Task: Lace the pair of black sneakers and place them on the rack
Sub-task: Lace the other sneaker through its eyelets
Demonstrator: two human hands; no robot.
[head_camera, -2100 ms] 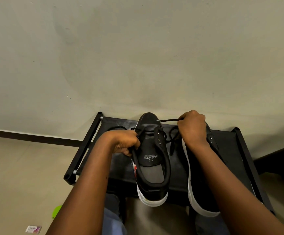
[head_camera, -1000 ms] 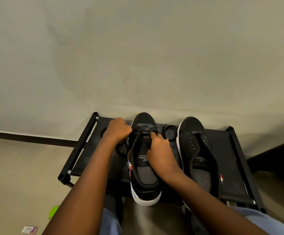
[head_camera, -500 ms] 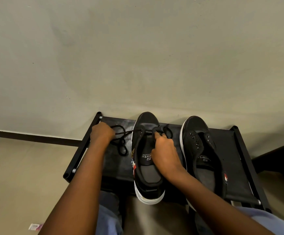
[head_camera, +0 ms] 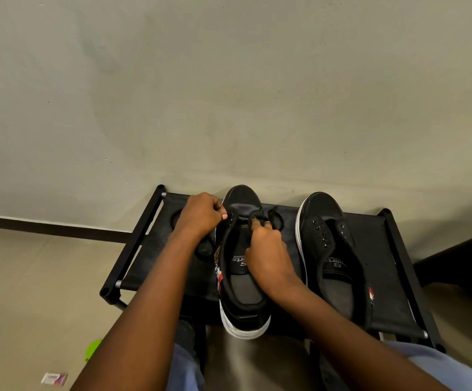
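Observation:
Two black sneakers with white soles lie on the black rack [head_camera: 393,300], toes toward the wall. The left sneaker [head_camera: 242,294] has a black lace [head_camera: 275,218] at its front eyelets. My left hand [head_camera: 201,215] pinches the lace end at the left eyelet row. At the tongue, my right hand [head_camera: 266,249] grips a loop of the lace, fingers curled round it. The right sneaker [head_camera: 333,249] lies untouched with bare eyelets and no lace.
The rack stands against a plain wall with a dark skirting strip [head_camera: 45,227]. On the floor at lower left lie a green object [head_camera: 93,347] and a small packet [head_camera: 54,379]. My blue-trousered knees [head_camera: 438,371] are under the rack's near edge.
My left hand moved from the rack's left side back to the left sneaker's eyelets, taking the lace end along. My right hand stayed at the tongue.

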